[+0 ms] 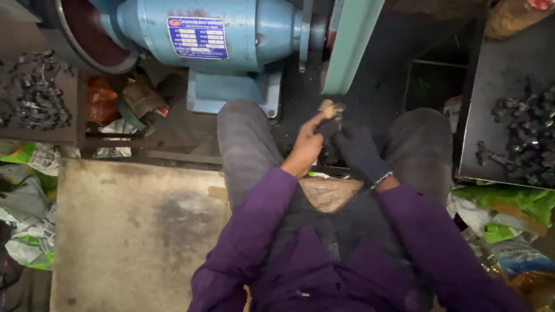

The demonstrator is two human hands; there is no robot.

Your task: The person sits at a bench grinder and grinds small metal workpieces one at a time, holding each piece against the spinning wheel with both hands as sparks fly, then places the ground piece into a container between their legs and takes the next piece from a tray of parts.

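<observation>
Centre frame, the bare left hand (308, 144) and gloved right hand (358, 151) both pinch a small dark metal piece (332, 124), seemingly steadying it below the blue grinder motor (231, 34).

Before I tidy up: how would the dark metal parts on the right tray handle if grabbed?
The metal parts look rigid and probably heavy. Their knobby shapes lie tangled, so several may lift together. The tray seems flat, so pushing could slide them.
</observation>
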